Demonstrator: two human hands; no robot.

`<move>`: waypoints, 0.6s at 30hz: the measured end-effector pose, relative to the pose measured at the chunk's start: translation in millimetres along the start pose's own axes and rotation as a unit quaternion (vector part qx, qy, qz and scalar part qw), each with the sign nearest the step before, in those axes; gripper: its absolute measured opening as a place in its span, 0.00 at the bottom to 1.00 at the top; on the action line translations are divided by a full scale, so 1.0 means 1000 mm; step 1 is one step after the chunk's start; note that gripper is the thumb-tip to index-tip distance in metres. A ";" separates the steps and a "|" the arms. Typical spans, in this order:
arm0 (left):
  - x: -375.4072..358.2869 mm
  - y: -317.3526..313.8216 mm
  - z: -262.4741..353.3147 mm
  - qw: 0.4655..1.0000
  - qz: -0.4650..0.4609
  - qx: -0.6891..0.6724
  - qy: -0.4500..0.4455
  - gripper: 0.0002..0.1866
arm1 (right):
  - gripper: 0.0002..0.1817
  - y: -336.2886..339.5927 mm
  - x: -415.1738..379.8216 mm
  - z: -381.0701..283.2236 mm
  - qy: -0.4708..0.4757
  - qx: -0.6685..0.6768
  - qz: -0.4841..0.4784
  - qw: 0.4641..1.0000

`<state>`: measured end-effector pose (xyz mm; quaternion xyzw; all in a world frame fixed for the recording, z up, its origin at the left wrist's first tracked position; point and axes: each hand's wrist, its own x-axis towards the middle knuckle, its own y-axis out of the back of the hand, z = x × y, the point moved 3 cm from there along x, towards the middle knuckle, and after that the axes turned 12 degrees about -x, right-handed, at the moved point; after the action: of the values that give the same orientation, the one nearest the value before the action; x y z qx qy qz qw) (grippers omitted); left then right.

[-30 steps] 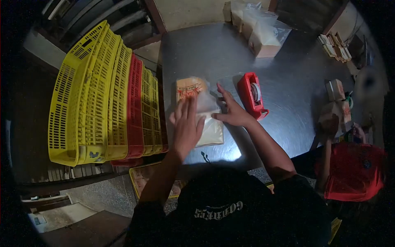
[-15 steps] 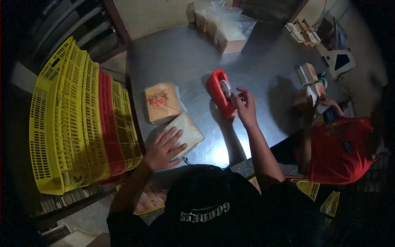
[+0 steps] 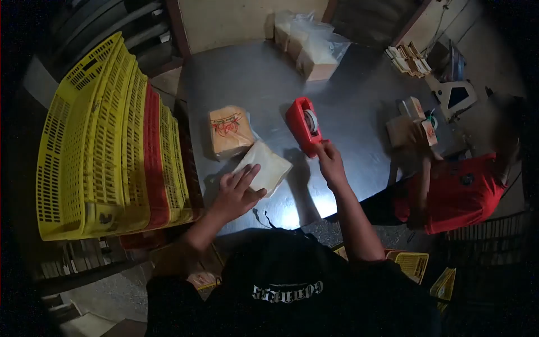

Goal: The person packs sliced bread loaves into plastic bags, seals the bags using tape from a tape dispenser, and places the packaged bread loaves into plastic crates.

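Note:
A pale wrapped packet [image 3: 270, 168], roughly square, lies tilted on the metal table. My left hand [image 3: 240, 192] is at its near left side, fingers apart and partly over it. Just behind stands a tan packet [image 3: 230, 132] with red print, in clear wrap, close against the pale one. To the right, a red tape dispenser [image 3: 303, 124] carries a roll of tape [image 3: 311, 121]. My right hand [image 3: 331, 164] is closed at the dispenser's near end, fingertips pinched together there. What is between those fingertips is too small to make out.
Stacked yellow and red crates [image 3: 112, 151] rise along the left table edge. Clear-bagged blocks [image 3: 314, 53] stand at the back of the metal table [image 3: 252, 73]. On the right, a person in a red shirt [image 3: 455, 194] handles packets near a scale [image 3: 453, 96].
My right hand has come down to the dispenser's near end and its fingers have closed. My left hand has slid toward the packet's near edge. The view has shifted slightly.

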<state>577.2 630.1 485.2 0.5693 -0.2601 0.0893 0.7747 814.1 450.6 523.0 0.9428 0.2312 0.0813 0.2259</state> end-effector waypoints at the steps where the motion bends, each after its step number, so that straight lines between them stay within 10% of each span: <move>1: -0.010 -0.013 0.002 0.998 0.053 -0.001 0.023 0.45 | 0.20 -0.013 -0.006 -0.027 -0.074 -0.019 -0.135 0.988; 6: -0.009 -0.027 0.014 0.981 0.179 -0.030 0.067 0.49 | 0.28 -0.088 -0.012 -0.083 0.125 -0.474 -0.267 0.830; 9: -0.014 -0.028 0.022 0.975 0.167 -0.036 0.142 0.54 | 0.38 -0.052 -0.024 -0.086 0.030 -0.537 -0.208 0.817; 12: -0.019 -0.022 0.043 0.784 0.223 -0.345 0.465 0.53 | 0.50 -0.030 -0.037 -0.016 -0.047 -0.213 -0.170 0.961; 14: -0.030 -0.058 0.040 0.551 0.224 -0.682 0.425 0.49 | 0.51 -0.039 -0.062 0.000 -0.189 0.087 -0.281 0.937; 18: -0.022 0.000 0.034 0.675 0.276 -0.578 0.367 0.45 | 0.50 -0.052 -0.125 0.002 -0.165 0.104 -0.298 0.934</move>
<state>548.1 601.9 482.0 -0.1683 -0.1001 0.3330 0.9224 683.4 431.7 490.9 0.8488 0.4685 -0.1712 0.1753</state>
